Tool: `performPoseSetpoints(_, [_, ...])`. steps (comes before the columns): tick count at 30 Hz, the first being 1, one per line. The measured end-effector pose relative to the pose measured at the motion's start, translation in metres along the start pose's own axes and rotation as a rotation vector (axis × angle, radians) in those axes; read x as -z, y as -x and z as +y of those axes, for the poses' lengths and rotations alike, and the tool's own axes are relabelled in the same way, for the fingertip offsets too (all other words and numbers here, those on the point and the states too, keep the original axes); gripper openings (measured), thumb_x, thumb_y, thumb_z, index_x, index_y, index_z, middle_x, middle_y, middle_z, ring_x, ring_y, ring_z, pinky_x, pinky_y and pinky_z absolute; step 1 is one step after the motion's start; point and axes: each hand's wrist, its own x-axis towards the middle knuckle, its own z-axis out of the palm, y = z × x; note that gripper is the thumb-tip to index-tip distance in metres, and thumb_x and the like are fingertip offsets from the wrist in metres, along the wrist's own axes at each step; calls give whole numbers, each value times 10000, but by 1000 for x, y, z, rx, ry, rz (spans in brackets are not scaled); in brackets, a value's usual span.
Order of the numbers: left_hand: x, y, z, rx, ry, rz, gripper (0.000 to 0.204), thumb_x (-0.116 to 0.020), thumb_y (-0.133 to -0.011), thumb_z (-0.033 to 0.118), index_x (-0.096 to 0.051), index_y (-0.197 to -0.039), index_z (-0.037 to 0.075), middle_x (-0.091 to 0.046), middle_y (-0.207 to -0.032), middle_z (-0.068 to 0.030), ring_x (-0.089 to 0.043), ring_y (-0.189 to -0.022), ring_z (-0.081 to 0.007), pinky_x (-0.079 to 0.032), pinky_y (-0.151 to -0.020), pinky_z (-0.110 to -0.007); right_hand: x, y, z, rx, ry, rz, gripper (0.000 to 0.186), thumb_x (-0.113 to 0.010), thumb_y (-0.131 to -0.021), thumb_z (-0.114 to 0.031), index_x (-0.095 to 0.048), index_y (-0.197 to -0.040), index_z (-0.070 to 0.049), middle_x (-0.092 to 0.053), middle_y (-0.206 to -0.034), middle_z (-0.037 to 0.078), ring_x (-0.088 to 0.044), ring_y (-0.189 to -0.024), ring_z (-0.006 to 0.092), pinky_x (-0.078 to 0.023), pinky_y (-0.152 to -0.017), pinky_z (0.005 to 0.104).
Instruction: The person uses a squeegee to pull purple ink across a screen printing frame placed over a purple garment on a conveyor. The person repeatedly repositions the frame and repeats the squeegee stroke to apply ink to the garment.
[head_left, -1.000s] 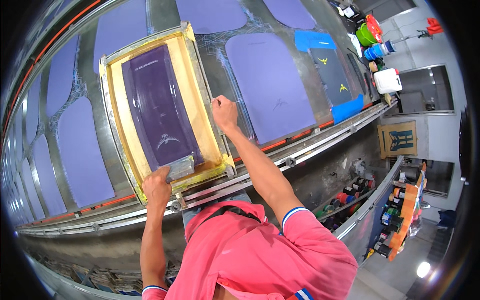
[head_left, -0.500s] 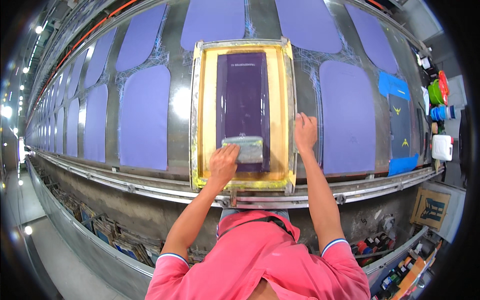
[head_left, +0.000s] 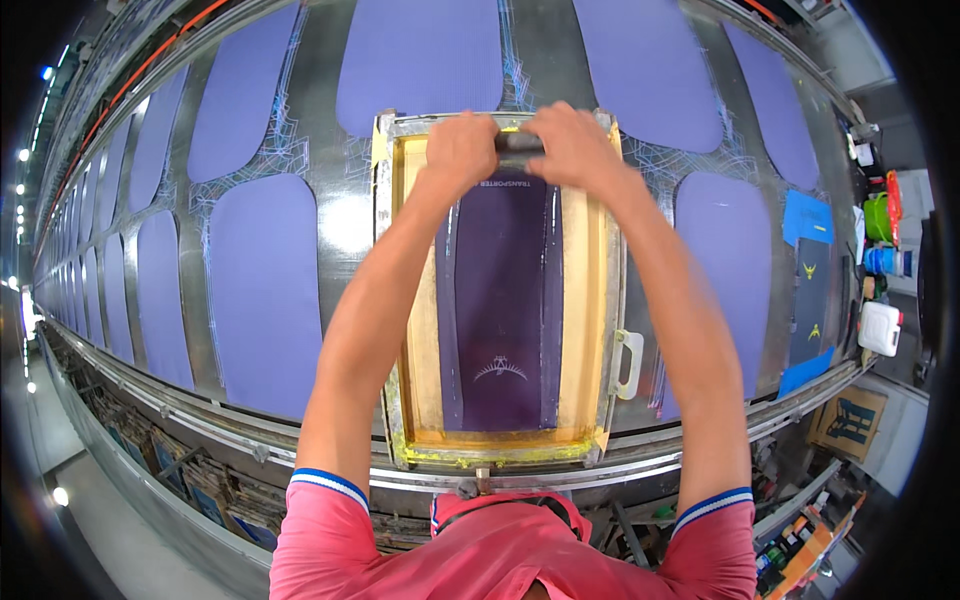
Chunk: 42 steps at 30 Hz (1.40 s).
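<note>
In front of me a screen-printing frame [head_left: 398, 380] lies over the long table, with pale yellow margins and a dark purple mesh window [head_left: 505, 290]. A light emblem shows near the mesh's near end. At the far end, both hands close around a squeegee [head_left: 518, 142], its dark middle part showing between them. My left hand [head_left: 462, 150] grips its left side, and my right hand [head_left: 575, 148], slightly blurred, grips its right side. The squeegee's blade is hidden. Beside the frame's right rail is a white handle [head_left: 628, 365].
Flat purple panels [head_left: 264, 295] line the dark table [head_left: 345, 225] in rows. To the right lie a dark panel with yellow marks [head_left: 812, 290], blue tape [head_left: 806, 378] and a white jug [head_left: 880, 328]. A metal rail [head_left: 250, 445] runs along the near table edge.
The squeegee has gone from the near end of the mesh to the far end with my left hand. My right hand has moved from beside the frame onto the squeegee.
</note>
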Motion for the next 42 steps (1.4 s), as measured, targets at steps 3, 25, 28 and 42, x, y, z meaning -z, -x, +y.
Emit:
performPoseSetpoints(3, [5, -35, -5, 39, 11, -123, 159, -655, -734, 101, -758, -851, 75, -719, -838, -202, -713, -824, -372, -563, -710, -471, 1, -46, 14, -102, 68, -157, 266, -650, -730, -108, -733, -978, -62, -719, -955, 186, -691, -927, 375, -555, -794, 467])
performPoseSetpoints(25, [45, 383, 146, 128, 238, -284, 134, -612, -713, 29, -707, -788, 88, -702, -750, -161, -695, -703, -363, -552, -632, -480, -82, 318, -221, -45, -144, -207, 141, -639, -735, -89, -701, -855, -48, -663, -863, 120, -658, -906, 305, -459, -1012, 515])
performPoseSetpoints(28, [50, 342, 130, 170, 193, -380, 227, -620, -697, 36, -766, -852, 115, -703, -744, -183, -697, -710, -375, -555, -639, -484, -75, 282, -198, -33, -151, -209, 153, -637, -715, -84, -708, -848, -57, -677, -852, 123, -666, -901, 309, -471, -996, 522])
performPoseSetpoints(42, [1, -22, -12, 63, 1, -145, 162, -649, -719, 89, -774, -822, 78, -709, -778, -192, -711, -787, -382, -565, -719, -465, -26, -46, 9, -208, 39, -172, 193, -617, -730, -107, -739, -877, -80, -722, -886, 200, -702, -858, 408, -557, -764, 493])
